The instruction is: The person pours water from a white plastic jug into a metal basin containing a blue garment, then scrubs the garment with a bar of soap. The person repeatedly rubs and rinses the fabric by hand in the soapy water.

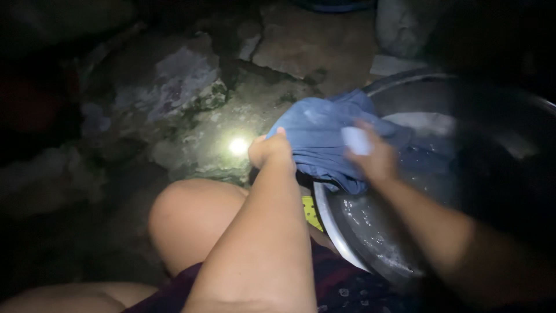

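Hands work blue cloth (324, 139) over metal basin (370, 232): left grip (269, 149) pinching cloth, right grip (370, 156) clasping soap (356, 140).

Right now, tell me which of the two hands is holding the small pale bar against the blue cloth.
The right hand: it presses the pale bar onto the blue cloth over the metal basin. The left hand only grips the cloth's edge.

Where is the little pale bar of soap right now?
In the head view, the pale soap bar sits right of centre in the right hand, pressed on the blue cloth draped over the metal basin's rim.
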